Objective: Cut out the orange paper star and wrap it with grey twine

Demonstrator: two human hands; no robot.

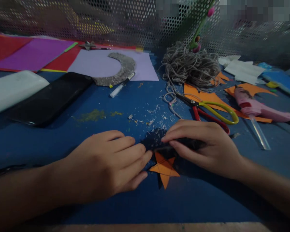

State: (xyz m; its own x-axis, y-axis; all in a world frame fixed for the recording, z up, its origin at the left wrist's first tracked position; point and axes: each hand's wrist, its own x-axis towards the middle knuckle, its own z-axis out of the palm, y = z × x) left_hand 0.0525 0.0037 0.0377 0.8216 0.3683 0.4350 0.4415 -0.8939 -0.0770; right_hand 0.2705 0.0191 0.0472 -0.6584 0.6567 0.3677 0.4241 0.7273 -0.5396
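Observation:
An orange paper star (166, 168) with drawn lines lies on the blue table between my hands. My left hand (111, 164) is beside its left side, fingers bent and pressed together, fingertips close to the star's upper left. Whatever these fingers grip is hidden. My right hand (203, 145) hovers above and right of the star, with thumb and forefinger brought together. A dark thin shape shows between the hands, too dim to name. Beyond my right hand lie scissors (215, 109) with one yellow and one red handle.
A pink glue gun (258, 108) rests on orange paper scraps (205, 96) at right. Grey yarn (189, 64) is heaped near the perforated metal screen (135, 19). A grey crescent (124, 67) and a marker (122, 85) overlap lilac paper (147, 66). A black phone-like slab (55, 96) lies left.

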